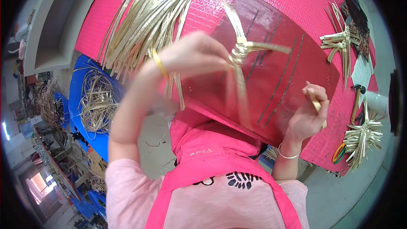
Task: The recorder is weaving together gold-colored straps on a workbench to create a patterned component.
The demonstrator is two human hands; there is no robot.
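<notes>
Head view: a pink-covered desk [212, 6] carries a dark red board [318, 65] before the person, with a sheaf of gold strips [152, 17] at the far left and a blue bin [99, 144] of loose strips left of the desk. Over the board, left of its middle, is the knotted gold piece [238, 53], its strips running far, right and near; whether it touches the board cannot be told. The left hand [199, 55], blurred, has its fingers drawn together at the knot's left side, seemingly pinching it. The right hand [307, 116] curls its fingers round a small golden object [315, 103] of unclear kind. The step looks like working strips into the knot; the next move probably calls for steadying the crossing while drawing one snug.
</notes>
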